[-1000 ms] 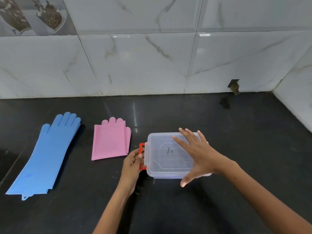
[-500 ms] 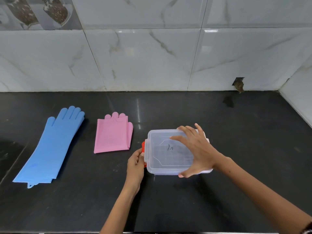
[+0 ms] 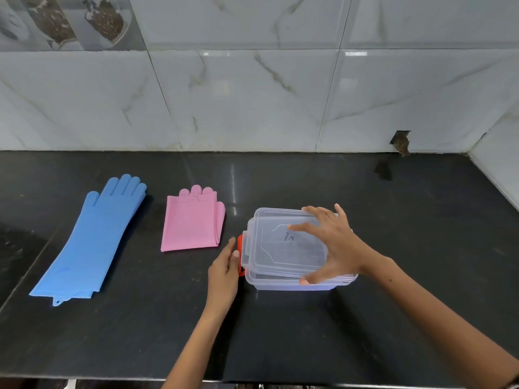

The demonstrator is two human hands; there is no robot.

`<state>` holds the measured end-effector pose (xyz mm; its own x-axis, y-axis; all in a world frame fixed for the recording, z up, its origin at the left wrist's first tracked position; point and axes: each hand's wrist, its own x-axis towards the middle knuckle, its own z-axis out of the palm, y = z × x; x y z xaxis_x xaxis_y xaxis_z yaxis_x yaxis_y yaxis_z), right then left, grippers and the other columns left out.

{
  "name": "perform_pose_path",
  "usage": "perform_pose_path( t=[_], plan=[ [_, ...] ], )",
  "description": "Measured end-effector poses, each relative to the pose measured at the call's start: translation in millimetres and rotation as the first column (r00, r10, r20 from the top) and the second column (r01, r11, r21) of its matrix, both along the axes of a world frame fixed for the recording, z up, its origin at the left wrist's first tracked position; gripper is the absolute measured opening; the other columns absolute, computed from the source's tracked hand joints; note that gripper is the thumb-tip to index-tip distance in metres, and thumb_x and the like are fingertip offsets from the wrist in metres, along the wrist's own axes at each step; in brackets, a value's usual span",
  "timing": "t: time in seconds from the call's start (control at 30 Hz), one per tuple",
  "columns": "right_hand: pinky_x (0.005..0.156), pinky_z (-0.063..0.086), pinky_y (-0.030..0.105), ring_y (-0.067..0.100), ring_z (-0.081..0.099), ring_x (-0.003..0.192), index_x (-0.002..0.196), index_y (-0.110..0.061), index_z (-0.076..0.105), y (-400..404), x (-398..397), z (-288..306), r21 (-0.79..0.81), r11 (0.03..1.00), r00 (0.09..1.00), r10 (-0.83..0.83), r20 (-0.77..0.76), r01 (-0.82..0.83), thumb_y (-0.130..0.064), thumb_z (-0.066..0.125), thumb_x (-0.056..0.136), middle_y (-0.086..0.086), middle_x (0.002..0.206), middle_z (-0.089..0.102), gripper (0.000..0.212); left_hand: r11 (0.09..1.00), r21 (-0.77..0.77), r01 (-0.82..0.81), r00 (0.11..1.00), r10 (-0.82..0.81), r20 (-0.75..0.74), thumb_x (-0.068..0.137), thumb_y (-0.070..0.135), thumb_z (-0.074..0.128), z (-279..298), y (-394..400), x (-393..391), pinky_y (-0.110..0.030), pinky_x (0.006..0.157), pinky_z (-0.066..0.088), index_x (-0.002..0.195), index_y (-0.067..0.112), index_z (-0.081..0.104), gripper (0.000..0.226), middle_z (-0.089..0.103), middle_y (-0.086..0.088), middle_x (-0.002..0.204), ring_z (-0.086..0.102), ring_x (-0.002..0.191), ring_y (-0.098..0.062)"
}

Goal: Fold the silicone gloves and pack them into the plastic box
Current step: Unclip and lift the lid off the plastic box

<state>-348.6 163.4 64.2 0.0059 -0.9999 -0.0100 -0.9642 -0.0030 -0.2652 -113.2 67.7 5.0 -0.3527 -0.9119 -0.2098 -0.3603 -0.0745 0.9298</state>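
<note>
The right hand (image 3: pixel 334 242) is spread wide over the lid (image 3: pixel 283 242) of the plastic box (image 3: pixel 295 284), with the thumb hooked on the near edge and the fingers reaching to the far edge, so it grips the lid from above. The lid looks a little lifted at its left end, though I can't be sure it is free. The left hand (image 3: pixel 224 272) is right beside the box on its left, with its fingertips touching the orange clip (image 3: pixel 240 242) there; the fingers look fairly straight, not wrapped round anything. I think the lid is being taken off. The box lies with its long side going left to right on the black counter (image 3: pixel 365 332). Just to the left of the left hand is the folded pink glove (image 3: pixel 191 223), lying flat and near the box. Farther left, well apart from the box, is the blue glove (image 3: pixel 92 237), stretched out long and not yet folded, its fingers pointing to the wall. So the left hand is the nearer one to both gloves, and the pink one should be the easy one to reach first.
</note>
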Motion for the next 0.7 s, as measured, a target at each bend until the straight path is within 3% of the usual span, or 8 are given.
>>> perform_pose_path(
  t=[0.07,0.13,0.2,0.23,0.27,0.33,0.5,0.7],
  plan=[
    [0.113,-0.012,0.058,0.017,-0.004,0.146,0.14,-0.048,0.026,3,-3,3,0.002,1.0,1.0,-0.007,0.009,0.007,-0.091,0.046,0.055,-0.002,0.159,0.003,0.097,0.995,-0.095,-0.022,1.0,0.02,-0.016,0.1,0.027,0.04,6,0,6,-0.023,0.106,0.028,0.141,0.025,0.042,0.04,0.044,0.015,0.14,0.038,0.128,-0.001],
    [0.117,-0.001,0.054,0.013,-0.002,0.146,0.14,-0.047,0.029,10,-12,9,-0.071,0.992,0.987,-0.09,0.132,0.1,-0.08,0.043,0.073,-0.005,0.159,0.005,0.077,0.992,-0.127,-0.003,0.998,-0.004,-0.057,0.099,0.034,0.04,15,0,11,-0.021,0.105,0.028,0.139,0.029,0.044,0.041,0.044,0.022,0.137,0.037,0.126,0.005],
    [0.114,0.026,0.048,0.013,0.027,0.14,0.134,-0.039,0.047,24,-27,12,-0.231,0.945,0.953,-0.171,0.249,0.23,-0.046,0.051,0.092,-0.006,0.152,0.031,0.043,0.989,-0.144,0.045,0.996,-0.056,-0.075,0.096,0.042,0.04,23,1,14,-0.016,0.103,0.029,0.138,0.031,0.045,0.044,0.043,0.027,0.135,0.037,0.124,0.011],
    [0.106,0.04,0.048,0.014,0.043,0.131,0.128,-0.031,0.056,32,-36,11,-0.317,0.915,0.954,-0.178,0.24,0.25,-0.025,0.056,0.092,-0.004,0.144,0.044,0.036,0.986,-0.15,0.068,0.994,-0.08,-0.078,0.094,0.046,0.039,27,1,14,-0.012,0.101,0.029,0.138,0.033,0.045,0.046,0.043,0.029,0.134,0.037,0.121,0.015],
    [0.096,0.049,0.047,0.016,0.053,0.122,0.122,-0.025,0.062,40,-42,10,-0.37,0.895,0.961,-0.181,0.21,0.25,-0.008,0.06,0.088,-0.002,0.136,0.054,0.038,0.985,-0.148,0.087,0.992,-0.099,-0.081,0.092,0.049,0.039,30,1,14,-0.008,0.098,0.029,0.138,0.034,0.045,0.049,0.043,0.032,0.133,0.037,0.118,0.02],
    [0.081,0.057,0.044,0.021,0.063,0.109,0.113,-0.019,0.068,51,-46,5,-0.392,0.894,0.976,-0.187,0.115,0.218,0.007,0.066,0.079,0.002,0.126,0.063,0.043,0.985,-0.124,0.118,0.986,-0.131,-0.101,0.088,0.056,0.039,35,3,12,-0.002,0.092,0.029,0.137,0.035,0.045,0.054,0.043,0.035,0.13,0.037,0.114,0.024],
    [0.069,0.06,0.035,0.021,0.071,0.094,0.106,-0.014,0.073,57,-42,-3,-0.45,0.889,0.993,-0.113,-0.036,0.085,0.006,0.078,0.069,0.004,0.11,0.071,0.042,0.988,-0.056,0.145,0.974,-0.153,-0.166,0.087,0.053,0.044,37,10,3,-0.01,0.096,0.035,0.136,0.035,0.045,0.052,0.043,0.042,0.123,0.039,0.125,0.009],
    [0.075,0.06,0.037,0.023,0.069,0.099,0.112,-0.012,0.07,60,-42,-5,-0.405,0.914,0.999,-0.027,-0.047,0.006,0.005,0.08,0.067,0.006,0.114,0.069,0.049,0.989,-0.054,0.139,0.968,-0.147,-0.202,0.083,0.055,0.046,43,14,0,0.006,0.079,0.037,0.14,0.031,0.042,0.062,0.04,0.028,0.136,0.041,0.118,0.016]
  ],
)
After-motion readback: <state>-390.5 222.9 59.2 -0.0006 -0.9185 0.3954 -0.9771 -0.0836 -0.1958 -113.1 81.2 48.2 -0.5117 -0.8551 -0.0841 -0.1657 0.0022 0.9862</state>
